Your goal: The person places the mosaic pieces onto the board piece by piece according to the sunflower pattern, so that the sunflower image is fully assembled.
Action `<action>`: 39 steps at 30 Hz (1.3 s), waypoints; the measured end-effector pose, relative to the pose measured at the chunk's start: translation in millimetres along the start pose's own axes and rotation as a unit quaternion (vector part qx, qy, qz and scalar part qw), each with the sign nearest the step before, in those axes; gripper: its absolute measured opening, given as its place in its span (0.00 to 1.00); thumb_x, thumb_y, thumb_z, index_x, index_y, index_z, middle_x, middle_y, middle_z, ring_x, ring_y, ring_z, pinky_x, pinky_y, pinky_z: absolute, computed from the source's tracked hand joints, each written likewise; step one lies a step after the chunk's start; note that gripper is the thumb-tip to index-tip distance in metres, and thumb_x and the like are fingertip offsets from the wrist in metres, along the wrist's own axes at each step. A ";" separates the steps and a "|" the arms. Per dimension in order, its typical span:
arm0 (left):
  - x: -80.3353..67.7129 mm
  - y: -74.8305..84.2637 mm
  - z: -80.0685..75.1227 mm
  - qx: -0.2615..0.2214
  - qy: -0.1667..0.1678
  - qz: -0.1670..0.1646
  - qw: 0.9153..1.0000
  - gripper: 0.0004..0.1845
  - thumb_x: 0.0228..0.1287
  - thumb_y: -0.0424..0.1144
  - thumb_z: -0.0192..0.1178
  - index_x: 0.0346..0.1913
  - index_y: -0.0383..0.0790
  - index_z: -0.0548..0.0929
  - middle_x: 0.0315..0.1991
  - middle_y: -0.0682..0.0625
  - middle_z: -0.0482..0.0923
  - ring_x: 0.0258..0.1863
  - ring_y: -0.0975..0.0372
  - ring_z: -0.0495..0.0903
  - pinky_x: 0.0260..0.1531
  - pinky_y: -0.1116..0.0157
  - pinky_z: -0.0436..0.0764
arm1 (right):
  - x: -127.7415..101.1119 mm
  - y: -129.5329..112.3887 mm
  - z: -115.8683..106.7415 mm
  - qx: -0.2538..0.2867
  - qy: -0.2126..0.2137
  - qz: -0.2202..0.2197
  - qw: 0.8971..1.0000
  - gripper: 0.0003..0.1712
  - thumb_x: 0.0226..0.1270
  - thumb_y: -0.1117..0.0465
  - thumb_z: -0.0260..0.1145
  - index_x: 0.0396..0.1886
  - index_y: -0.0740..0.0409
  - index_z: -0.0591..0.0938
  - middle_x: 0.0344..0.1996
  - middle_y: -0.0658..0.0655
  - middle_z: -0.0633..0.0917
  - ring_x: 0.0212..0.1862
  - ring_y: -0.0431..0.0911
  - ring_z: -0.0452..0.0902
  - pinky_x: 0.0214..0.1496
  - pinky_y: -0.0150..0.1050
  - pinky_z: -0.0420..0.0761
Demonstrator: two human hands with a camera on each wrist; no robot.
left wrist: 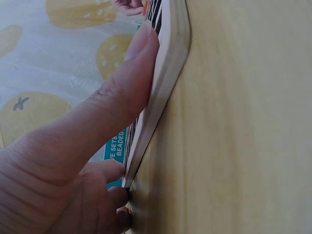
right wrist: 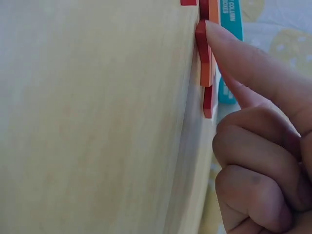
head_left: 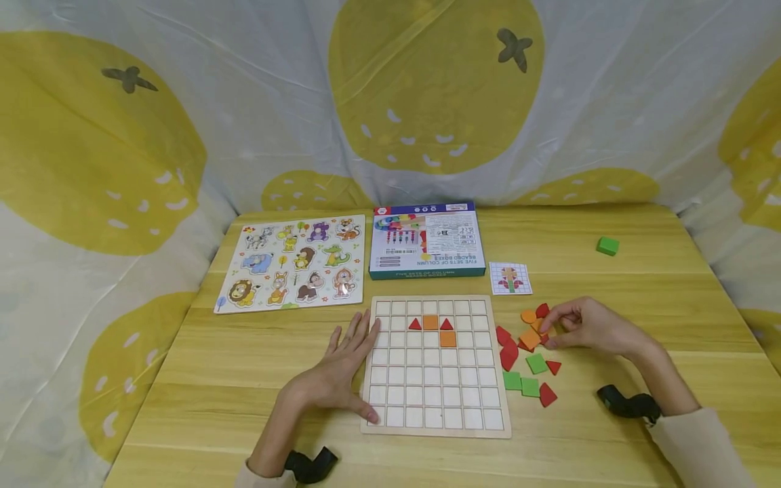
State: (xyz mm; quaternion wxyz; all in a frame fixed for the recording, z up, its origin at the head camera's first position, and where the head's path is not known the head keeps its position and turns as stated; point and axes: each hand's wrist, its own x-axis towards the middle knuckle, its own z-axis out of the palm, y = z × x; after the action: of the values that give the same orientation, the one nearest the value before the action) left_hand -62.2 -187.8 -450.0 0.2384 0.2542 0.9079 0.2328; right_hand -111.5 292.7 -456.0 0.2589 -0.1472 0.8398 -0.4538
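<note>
My left hand (head_left: 335, 376) lies spread along the left side of a wooden grid board (head_left: 433, 379), fingertips and thumb resting on its edge. On the board sit orange squares (head_left: 430, 322) and red triangles (head_left: 415, 324). To the right of it, my right hand (head_left: 588, 329) reaches into a loose pile of flat pieces, thumb and index finger at a red piece (right wrist: 201, 44) beside an orange square (head_left: 529, 339). The thumb tip touches this red piece in the right wrist view, with the index finger partly hidden behind. The other fingers are curled in.
Green squares (head_left: 530, 387) and more red pieces (head_left: 509, 355) lie beside the board. A pattern card (head_left: 511, 278) is above them. Farther back are a boxed toy (head_left: 428, 240) and an animal puzzle (head_left: 293, 264). A green block (head_left: 607, 246) sits at the far right.
</note>
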 end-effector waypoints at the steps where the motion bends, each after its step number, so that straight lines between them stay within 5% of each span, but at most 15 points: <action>1: 0.0 0.0 0.0 -0.001 0.000 0.000 1.000 0.83 0.35 0.60 0.85 0.84 0.39 0.34 0.84 0.41 0.19 0.84 0.45 0.22 0.80 0.37 0.28 | 0.1 -0.6 -0.2 -0.004 0.002 0.001 1.000 0.13 0.58 0.59 0.80 0.40 0.59 0.89 0.18 0.46 0.63 0.22 0.35 0.57 0.23 0.34 0.61; 9: 0.2 0.7 -0.5 -0.001 -0.002 -0.001 1.000 0.83 0.35 0.60 0.85 0.84 0.39 0.35 0.84 0.41 0.19 0.84 0.45 0.22 0.80 0.37 0.29 | -0.2 0.9 -1.5 -0.007 -0.037 -0.022 0.999 0.15 0.56 0.63 0.80 0.44 0.58 0.90 0.18 0.45 0.59 0.22 0.35 0.57 0.22 0.32 0.60; 28: -0.6 -0.3 0.0 -0.001 0.002 -0.004 1.000 0.83 0.35 0.60 0.85 0.84 0.39 0.35 0.84 0.41 0.19 0.84 0.45 0.22 0.81 0.37 0.29 | 2.5 -6.9 1.5 -0.065 0.032 0.002 0.997 0.14 0.55 0.55 0.82 0.41 0.51 0.92 0.19 0.45 0.62 0.24 0.37 0.57 0.24 0.34 0.59; 39: -0.3 -0.6 0.4 0.007 0.002 0.001 1.000 0.83 0.35 0.61 0.85 0.84 0.39 0.35 0.84 0.41 0.20 0.84 0.45 0.23 0.81 0.37 0.29 | 27.9 -64.1 69.0 0.002 0.066 0.010 0.998 0.12 0.53 0.54 0.84 0.37 0.49 0.93 0.15 0.47 0.59 0.20 0.39 0.57 0.22 0.32 0.57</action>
State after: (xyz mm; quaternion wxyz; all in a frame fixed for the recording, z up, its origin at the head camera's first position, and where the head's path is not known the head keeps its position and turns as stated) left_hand -61.9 -188.3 -450.6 0.2348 0.2562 0.9097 0.2274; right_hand -94.4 197.0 -442.0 0.2079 -0.1077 0.8557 -0.4615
